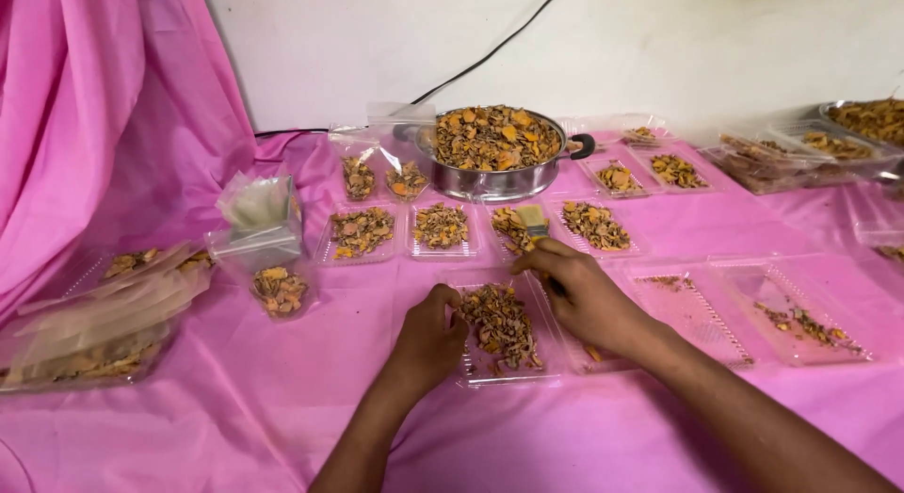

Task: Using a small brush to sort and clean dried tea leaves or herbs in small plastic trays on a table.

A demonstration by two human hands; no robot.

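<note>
My left hand rests curled at the left edge of a clear tray right in front of me, fingertips touching the heap of dried orange-brown chips in it; it clasps nothing that I can see. My right hand is closed around a brush, whose pale bristles stick up past my fingers; the handle is hidden in my fist.

Beyond the tray runs a row of smaller trays, each with a little heap of the same chips, and behind them a steel pan piled full, black handle to the right. Two clear bags lean against the pan's left side. More trays sit right of the pan, and larger ones at the far right are cut off by the frame. Just right of my hand lie two wide trays, nearly bare but for crumbs.

To the left, a bag of chips stands under a folded stack of clear bags; further left a flat clear pile is hard to make out. Everything lies on a pink cloth, which also hangs as a drape at left. A black cable crosses the white wall.
</note>
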